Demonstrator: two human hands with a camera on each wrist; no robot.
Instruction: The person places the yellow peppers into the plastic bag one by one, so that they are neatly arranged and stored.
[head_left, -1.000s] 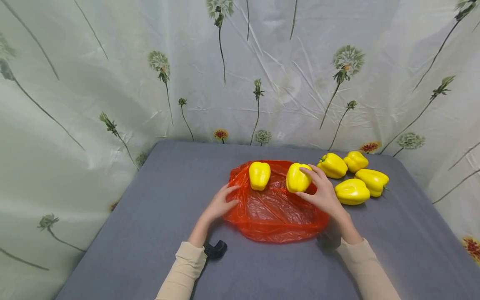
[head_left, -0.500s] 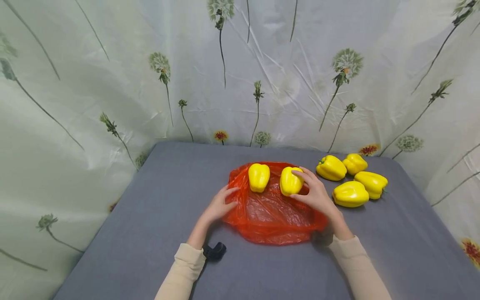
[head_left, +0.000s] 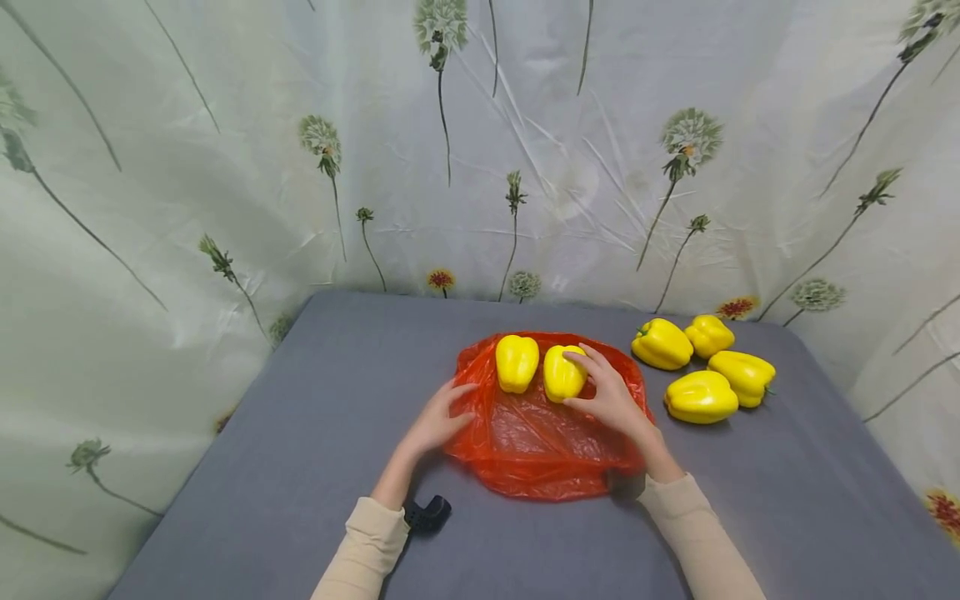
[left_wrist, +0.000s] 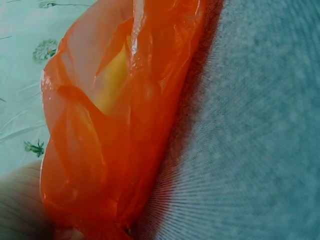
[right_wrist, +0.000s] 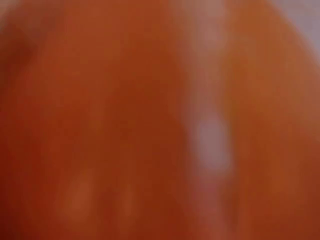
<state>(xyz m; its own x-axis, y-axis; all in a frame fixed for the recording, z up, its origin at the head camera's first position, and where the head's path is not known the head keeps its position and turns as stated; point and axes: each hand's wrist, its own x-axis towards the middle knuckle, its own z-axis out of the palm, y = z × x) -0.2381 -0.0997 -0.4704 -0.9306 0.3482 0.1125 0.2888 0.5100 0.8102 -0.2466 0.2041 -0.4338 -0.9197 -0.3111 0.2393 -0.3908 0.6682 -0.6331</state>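
A red plastic bag (head_left: 555, 471) lies spread with its mouth open in the middle of the table. One yellow bell pepper (head_left: 517, 364) rests in it, stem end not visible. My right hand (head_left: 611, 400) holds a second yellow bell pepper (head_left: 562, 375) between thumb and fingers, over the bag just right of the first. My left hand (head_left: 438, 421) is at the bag's left edge, fingers and thumb curved over the plastic. In the left wrist view the bag (left_wrist: 115, 165) stands up beside that hand, with yellow showing through. The right wrist view is a red-orange blur.
Several yellow bell peppers (head_left: 701, 397) lie grouped on the grey table (head_left: 315, 400), right of the bag. A black device (head_left: 429, 513) is at the left wrist. A flower-printed curtain (head_left: 562, 167) hangs behind the table.
My right hand has moved left with the bell pepper, bringing it close to the one in the bag. The left hand stays at the bag's edge. The head view has tilted slightly up.
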